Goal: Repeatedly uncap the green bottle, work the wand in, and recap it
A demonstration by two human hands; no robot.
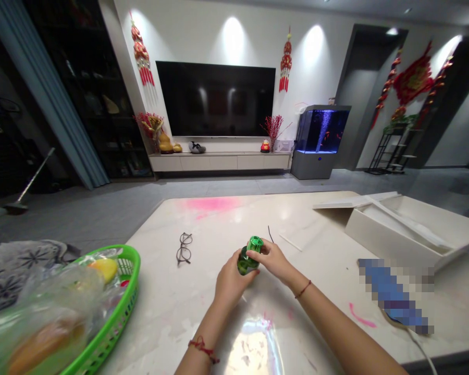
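Observation:
A small green container (248, 262), dark and glassy in its lower part, is tilted above the table in the middle of the view. My left hand (231, 281) wraps round its body from the left. On its top sits a shiny, bright green foil-like piece (255, 243); whether this is a cap or a wrapper I cannot tell. My right hand (272, 260) grips that piece from the right, thumb across its near side. Beyond the right hand lie a thin black strip (270, 234) and a white stick (290, 242).
Eyeglasses (184, 249) lie left of my hands on the pale table (160, 291). A green basket (131, 291) with bagged food stands at the left edge. To the right are an open white box (398, 232) and a blurred-out phone-like object (393, 294) with a cable.

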